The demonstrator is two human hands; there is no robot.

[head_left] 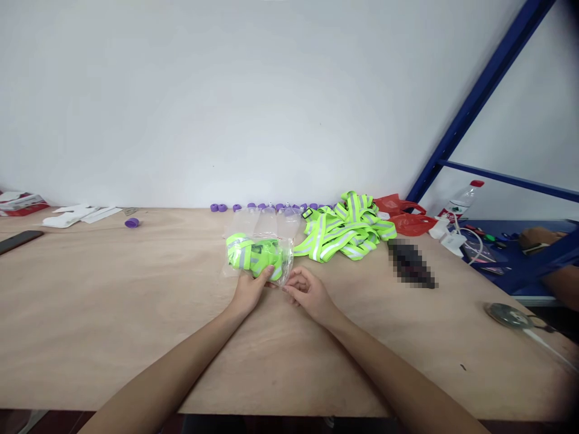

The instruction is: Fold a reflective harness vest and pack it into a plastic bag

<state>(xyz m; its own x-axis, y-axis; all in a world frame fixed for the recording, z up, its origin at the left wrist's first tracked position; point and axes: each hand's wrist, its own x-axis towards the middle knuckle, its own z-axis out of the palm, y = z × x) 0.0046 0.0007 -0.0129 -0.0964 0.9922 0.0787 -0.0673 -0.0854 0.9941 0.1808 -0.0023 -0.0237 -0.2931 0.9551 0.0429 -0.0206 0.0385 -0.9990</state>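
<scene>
A clear plastic bag [288,250] with a folded neon-yellow reflective strap [244,253] inside lies near the middle of the wooden table. My left hand [253,289] grips the bag's near side, thumb on top over the strap. At the bag's right edge, my right hand [307,292] pinches the plastic between thumb and fingers. Behind the bag lie more clear plastic bags [266,223]. To the right, a loose heap of neon-yellow reflective straps [344,232] with a black buckle spreads over the table.
Several purple caps [219,207] line the wall; another purple cap [131,222] sits left. Rightward are a red plastic bag [407,223], a bottle [465,199], a blue metal frame [479,96] and a round cabled device [506,314]. A phone [20,240] lies far left.
</scene>
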